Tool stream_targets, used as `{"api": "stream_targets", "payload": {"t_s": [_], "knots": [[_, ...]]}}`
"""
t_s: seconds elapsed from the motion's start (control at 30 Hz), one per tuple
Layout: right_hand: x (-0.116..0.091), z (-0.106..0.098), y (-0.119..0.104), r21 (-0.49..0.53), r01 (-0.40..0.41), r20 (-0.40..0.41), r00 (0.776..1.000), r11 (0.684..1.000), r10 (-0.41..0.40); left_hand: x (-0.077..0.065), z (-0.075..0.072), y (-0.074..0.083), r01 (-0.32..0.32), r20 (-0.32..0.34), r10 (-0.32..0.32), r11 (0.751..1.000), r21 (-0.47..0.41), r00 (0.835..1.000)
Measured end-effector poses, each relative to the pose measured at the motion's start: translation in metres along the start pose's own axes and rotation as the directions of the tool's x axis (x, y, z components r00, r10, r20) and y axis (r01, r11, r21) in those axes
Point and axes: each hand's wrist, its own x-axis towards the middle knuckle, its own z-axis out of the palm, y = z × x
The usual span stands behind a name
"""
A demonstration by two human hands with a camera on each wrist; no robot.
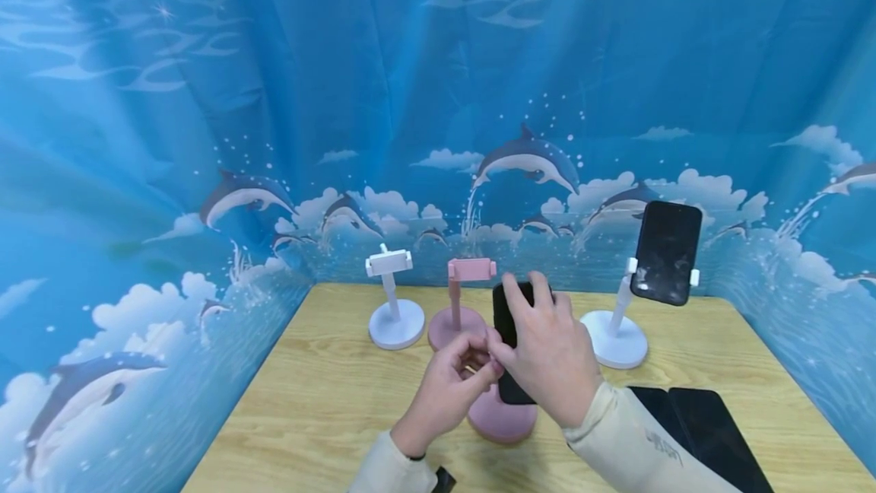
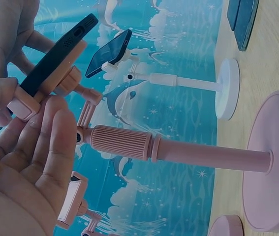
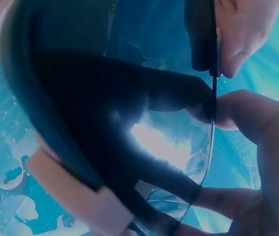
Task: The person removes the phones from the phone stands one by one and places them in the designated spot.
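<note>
A black smartphone [image 1: 515,388] sits against the clamp of a pink phone stand [image 1: 503,418] in front of me. My right hand [image 1: 553,352] holds the phone, its thumb and fingers at the phone's edges. In the left wrist view, the thumb and fingers of my left hand [image 2: 31,172] pinch the clamp's pink end piece [image 2: 23,104] at one edge of the phone. The ribbed pink post [image 2: 122,142] rises from its round base. From the right wrist view, the glossy screen [image 3: 80,108] fills much of the picture, with another part of the pink clamp [image 3: 80,196] along the far edge.
Behind stand a white phone stand [image 1: 390,291] and another pink stand [image 1: 472,270]. At the right, a white stand [image 1: 616,341] carries an upright phone [image 1: 667,249]. Two dark phones [image 1: 718,424] lie on the wooden table [image 1: 308,394] by my right sleeve. A dolphin-print curtain [image 1: 411,97] surrounds the table.
</note>
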Motion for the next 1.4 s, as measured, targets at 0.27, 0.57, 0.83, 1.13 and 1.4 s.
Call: {"api": "stream_targets", "payload": {"t_s": [0.27, 0.57, 0.83, 1.13, 1.4], "knots": [[-0.0015, 0.0012, 0.0008, 0.025, -0.014, -0.002, 1.000, 1.000, 0.014, -0.0001, 0.0014, 0.0002, -0.003, -0.007, 0.003, 1.000, 0.005, 1.000], [-0.0020, 0.0019, 0.0014, 0.034, -0.019, -0.009, 1.000, 0.999, 0.019, 0.0011, 0.0022, 0.0004, -0.004, -0.020, 0.005, 1.000, 0.024, 1.000], [-0.0006, 0.0024, 0.0024, 0.031, -0.015, -0.004, 1.000, 0.999, 0.015, 0.0023, 0.0018, 0.0010, 0.013, -0.043, -0.011, 0.998, 0.059, 0.999], [0.0010, 0.0028, 0.0037, 0.022, 0.002, -0.023, 1.000, 1.000, -0.001, 0.0031, -0.0007, -0.0011, 0.002, -0.031, -0.001, 0.999, 0.034, 1.000], [-0.0011, 0.0041, 0.0027, 0.031, -0.001, -0.018, 1.000, 1.000, 0.002, 0.0040, -0.0002, -0.0041, -0.082, -0.020, 0.083, 0.996, 0.042, 0.996]]}}
